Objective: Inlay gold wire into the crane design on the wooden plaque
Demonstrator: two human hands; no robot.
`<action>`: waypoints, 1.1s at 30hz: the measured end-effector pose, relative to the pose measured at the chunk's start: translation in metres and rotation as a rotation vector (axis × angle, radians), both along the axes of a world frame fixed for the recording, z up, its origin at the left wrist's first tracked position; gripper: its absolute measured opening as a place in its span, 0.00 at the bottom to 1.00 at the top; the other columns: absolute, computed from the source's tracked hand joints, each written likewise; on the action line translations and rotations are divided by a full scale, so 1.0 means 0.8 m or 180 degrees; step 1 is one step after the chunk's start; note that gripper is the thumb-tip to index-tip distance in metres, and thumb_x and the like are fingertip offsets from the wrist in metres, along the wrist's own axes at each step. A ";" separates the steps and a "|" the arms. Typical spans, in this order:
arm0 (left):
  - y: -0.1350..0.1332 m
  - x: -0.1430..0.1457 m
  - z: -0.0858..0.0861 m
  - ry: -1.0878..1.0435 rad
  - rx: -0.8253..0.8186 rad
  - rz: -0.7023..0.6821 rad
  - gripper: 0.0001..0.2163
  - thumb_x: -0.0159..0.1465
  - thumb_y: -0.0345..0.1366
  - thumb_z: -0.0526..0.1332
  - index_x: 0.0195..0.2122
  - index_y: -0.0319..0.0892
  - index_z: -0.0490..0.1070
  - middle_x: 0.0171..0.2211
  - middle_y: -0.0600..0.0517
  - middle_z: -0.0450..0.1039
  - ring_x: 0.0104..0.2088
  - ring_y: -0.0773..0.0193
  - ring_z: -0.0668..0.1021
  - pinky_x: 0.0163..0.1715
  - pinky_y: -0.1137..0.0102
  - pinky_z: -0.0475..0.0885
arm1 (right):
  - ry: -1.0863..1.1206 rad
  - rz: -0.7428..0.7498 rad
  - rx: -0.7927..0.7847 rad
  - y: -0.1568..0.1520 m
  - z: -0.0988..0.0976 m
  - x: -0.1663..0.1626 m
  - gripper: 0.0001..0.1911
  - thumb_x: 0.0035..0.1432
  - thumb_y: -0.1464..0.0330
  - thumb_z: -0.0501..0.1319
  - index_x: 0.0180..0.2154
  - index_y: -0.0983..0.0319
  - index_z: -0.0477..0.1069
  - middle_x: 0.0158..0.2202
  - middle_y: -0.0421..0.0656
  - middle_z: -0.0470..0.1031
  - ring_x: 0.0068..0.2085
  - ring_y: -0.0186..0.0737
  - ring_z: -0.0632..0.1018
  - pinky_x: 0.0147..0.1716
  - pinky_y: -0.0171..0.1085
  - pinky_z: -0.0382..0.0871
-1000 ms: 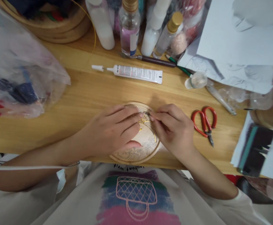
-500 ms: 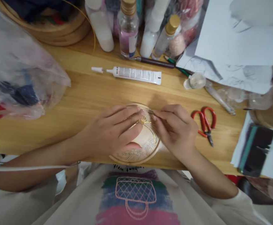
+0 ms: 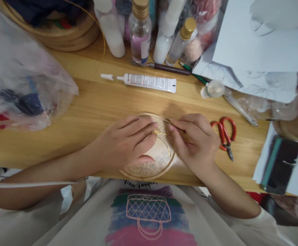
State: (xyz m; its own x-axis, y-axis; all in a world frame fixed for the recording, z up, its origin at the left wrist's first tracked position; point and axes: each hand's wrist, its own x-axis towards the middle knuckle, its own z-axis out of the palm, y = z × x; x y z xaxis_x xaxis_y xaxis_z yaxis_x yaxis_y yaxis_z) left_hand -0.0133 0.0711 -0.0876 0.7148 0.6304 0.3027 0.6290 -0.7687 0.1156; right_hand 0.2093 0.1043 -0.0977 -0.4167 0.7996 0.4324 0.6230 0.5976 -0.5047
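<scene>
A round wooden embroidery hoop lies near the table's front edge, its pale cloth printed with wave lines. My left hand rests over the hoop's left part with fingers stretched out and slightly apart, hiding the cloth under it. Gold wire curves over the cloth, its bunched strands close to my left fingertips. At the hoop's upper right edge, my right hand is closed in a pinch on thin dark tweezers, their tip pointing left over the cloth. The palm hides part of them.
Red-handled pliers lie right of my right hand. A white glue tube and a dark-handled tool lie beyond the hoop. Bottles line the back, a plastic bag the left. Papers and a phone are at right.
My right hand has shifted slightly right, away from the hoop's middle, and more of the tweezers shows. My left hand stays nearly still on the hoop.
</scene>
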 end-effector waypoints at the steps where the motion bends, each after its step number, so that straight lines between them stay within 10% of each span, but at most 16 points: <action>1: 0.000 0.000 0.000 -0.0004 -0.0004 -0.0008 0.17 0.74 0.43 0.53 0.48 0.33 0.73 0.53 0.40 0.79 0.55 0.50 0.79 0.57 0.58 0.75 | -0.0001 0.0003 0.0000 0.000 0.000 0.000 0.04 0.63 0.72 0.64 0.38 0.60 0.78 0.33 0.45 0.79 0.34 0.40 0.80 0.33 0.38 0.77; 33: 0.001 -0.004 -0.004 -0.0124 0.0017 -0.0014 0.15 0.74 0.45 0.53 0.46 0.38 0.73 0.51 0.46 0.81 0.55 0.52 0.80 0.57 0.59 0.76 | -0.0216 0.0326 -0.0128 -0.002 -0.005 0.001 0.05 0.63 0.75 0.63 0.37 0.63 0.78 0.33 0.44 0.81 0.34 0.40 0.80 0.33 0.38 0.75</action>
